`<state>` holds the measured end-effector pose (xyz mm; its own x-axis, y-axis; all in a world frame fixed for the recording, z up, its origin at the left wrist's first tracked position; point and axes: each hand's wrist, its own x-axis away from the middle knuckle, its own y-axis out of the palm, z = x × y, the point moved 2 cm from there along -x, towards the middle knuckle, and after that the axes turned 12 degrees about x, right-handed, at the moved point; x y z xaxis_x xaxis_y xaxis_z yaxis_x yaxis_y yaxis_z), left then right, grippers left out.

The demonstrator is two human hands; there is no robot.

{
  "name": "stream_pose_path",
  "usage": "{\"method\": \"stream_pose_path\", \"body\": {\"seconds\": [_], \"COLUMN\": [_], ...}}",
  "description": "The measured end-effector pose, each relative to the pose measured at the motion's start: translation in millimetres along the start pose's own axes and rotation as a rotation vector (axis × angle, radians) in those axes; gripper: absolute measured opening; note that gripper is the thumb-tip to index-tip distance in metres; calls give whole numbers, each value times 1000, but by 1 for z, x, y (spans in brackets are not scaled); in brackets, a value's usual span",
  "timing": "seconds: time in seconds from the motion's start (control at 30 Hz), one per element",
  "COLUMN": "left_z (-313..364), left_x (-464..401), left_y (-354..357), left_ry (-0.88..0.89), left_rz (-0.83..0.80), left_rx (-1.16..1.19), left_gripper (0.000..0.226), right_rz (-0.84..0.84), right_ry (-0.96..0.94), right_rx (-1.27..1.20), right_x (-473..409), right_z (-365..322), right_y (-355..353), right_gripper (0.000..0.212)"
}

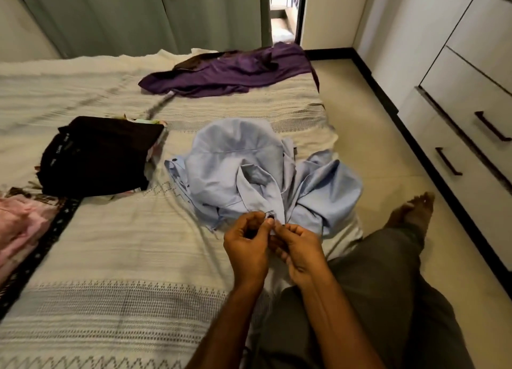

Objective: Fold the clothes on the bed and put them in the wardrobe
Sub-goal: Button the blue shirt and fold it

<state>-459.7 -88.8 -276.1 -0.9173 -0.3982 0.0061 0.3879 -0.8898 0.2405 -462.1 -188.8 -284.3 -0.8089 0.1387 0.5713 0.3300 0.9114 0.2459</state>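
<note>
Pinching the light blue shirt point(238, 169) at its buttoned edge, both hands: left point(245, 248), right point(300, 251).

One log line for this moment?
step: buttoning | both hands pinch blue shirt edge | black stack folded | purple garment unfolded

Both bare arms reach forward from the near side. The left hand point(245, 245) and the right hand point(297, 246) sit close together, almost touching. Each one has its fingers curled in and pinches with thumb and fingertips.
</note>
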Motion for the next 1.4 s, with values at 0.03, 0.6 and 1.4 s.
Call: {"method": "stream_pose_path", "body": {"seconds": [0.03, 0.6, 1.4], "left_z": [0, 22, 22], "left_x": [0, 2, -29], "left_y": [1, 10, 47], "left_ry": [-3, 296, 194], "left_rz": [8, -33, -44], "left_rx": [0, -235, -123], "left_gripper": [15, 17, 10], "right_rz": [-37, -37, 255], "right_ry": [25, -343, -491], "right_rx": [-8, 179, 264], "right_x": [0, 4, -32], "right_z": [1, -12, -38], "right_y": [1, 1, 13], "right_gripper": [15, 10, 6]}}
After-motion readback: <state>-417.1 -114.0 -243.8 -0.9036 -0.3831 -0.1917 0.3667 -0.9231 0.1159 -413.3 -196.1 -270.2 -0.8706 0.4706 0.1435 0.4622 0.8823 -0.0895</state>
